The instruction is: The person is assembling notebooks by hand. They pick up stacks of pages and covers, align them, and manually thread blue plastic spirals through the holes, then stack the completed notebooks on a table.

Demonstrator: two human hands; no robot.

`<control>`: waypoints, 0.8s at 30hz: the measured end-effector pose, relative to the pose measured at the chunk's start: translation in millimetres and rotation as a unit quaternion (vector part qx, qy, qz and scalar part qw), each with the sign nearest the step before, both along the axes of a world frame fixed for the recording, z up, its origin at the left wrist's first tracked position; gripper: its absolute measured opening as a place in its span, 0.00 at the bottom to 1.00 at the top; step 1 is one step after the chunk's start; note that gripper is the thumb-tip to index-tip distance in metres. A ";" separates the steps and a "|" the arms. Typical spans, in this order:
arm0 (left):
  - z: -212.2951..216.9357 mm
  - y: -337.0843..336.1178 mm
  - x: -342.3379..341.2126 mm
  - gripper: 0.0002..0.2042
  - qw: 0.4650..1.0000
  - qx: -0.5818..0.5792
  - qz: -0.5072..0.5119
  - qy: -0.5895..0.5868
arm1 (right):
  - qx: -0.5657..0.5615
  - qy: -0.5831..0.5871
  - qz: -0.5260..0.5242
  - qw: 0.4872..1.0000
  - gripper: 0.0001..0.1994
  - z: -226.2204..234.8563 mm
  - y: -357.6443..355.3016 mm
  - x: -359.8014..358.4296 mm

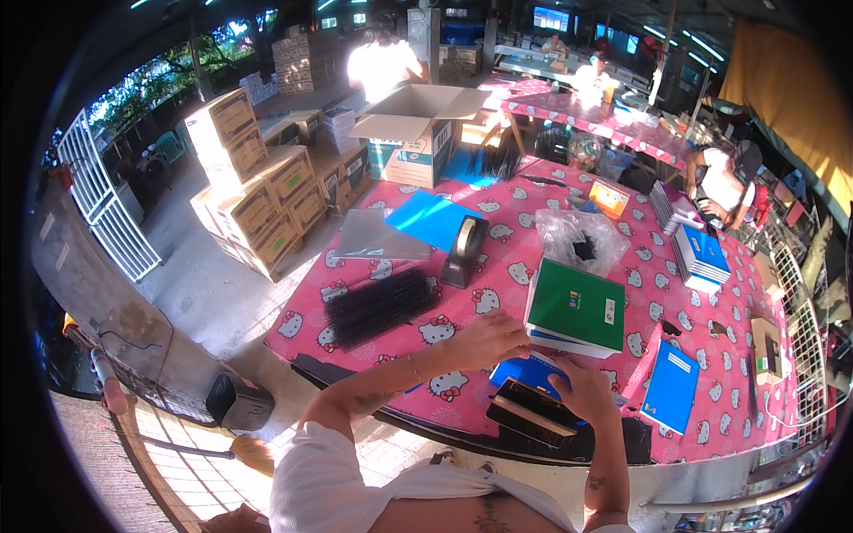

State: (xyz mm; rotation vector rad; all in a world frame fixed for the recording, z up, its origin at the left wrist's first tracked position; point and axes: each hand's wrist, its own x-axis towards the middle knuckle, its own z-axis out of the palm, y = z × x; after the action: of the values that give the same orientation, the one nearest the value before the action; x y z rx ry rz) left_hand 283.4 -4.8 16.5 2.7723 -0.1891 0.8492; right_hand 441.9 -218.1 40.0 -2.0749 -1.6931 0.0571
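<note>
A blue notebook lies near the table's front edge, with a row of binding along its far side. My right hand grips its right part, thumb and fingers around the corner. Just above its far left corner, my left hand has its fingers pinched together; whatever they hold is too small to make out. Directly beyond both hands stands a stack of notebooks with a green cover on top. Close to my body, a black block-like thing with tan strips partly covers the blue notebook's near side.
Black spiral binding coils, a tape dispenser and blue sheets lie to the left. A clear plastic bag sits beyond the stack. Blue notebooks lie right. An open carton stands far; people work beyond.
</note>
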 end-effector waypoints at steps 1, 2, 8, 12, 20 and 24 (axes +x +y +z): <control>5.3 0.2 2.1 0.11 1.000 -0.004 -0.008 -0.026 | 0.038 0.002 0.005 0.999 0.12 1.2 3.0 0.3; 5.0 -1.7 3.7 0.11 1.000 -0.011 -0.011 -0.024 | 0.071 0.005 0.008 0.997 0.12 0.8 3.3 -0.2; -7.8 0.2 5.5 0.12 1.000 0.006 -0.023 -0.016 | -0.033 0.006 0.000 0.999 0.07 6.1 6.2 -2.5; 0.3 4.4 4.5 0.14 0.999 0.045 0.005 0.028 | 0.006 0.002 -0.007 1.000 0.06 -4.5 14.0 -1.1; -23.1 -68.3 5.4 0.40 0.978 0.053 0.203 0.022 | 0.007 0.013 -0.043 0.999 0.06 -10.4 10.5 -2.7; -80.2 -82.9 -18.1 0.46 0.969 0.043 0.245 -0.011 | 0.035 -0.003 -0.037 0.999 0.07 -4.7 13.2 -10.2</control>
State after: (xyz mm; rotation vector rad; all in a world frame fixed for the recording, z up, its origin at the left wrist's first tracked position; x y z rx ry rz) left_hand 265.4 -87.8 -63.7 2.9359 0.4881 0.9976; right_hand 431.7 -204.9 35.3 -2.0855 -1.5984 -0.0309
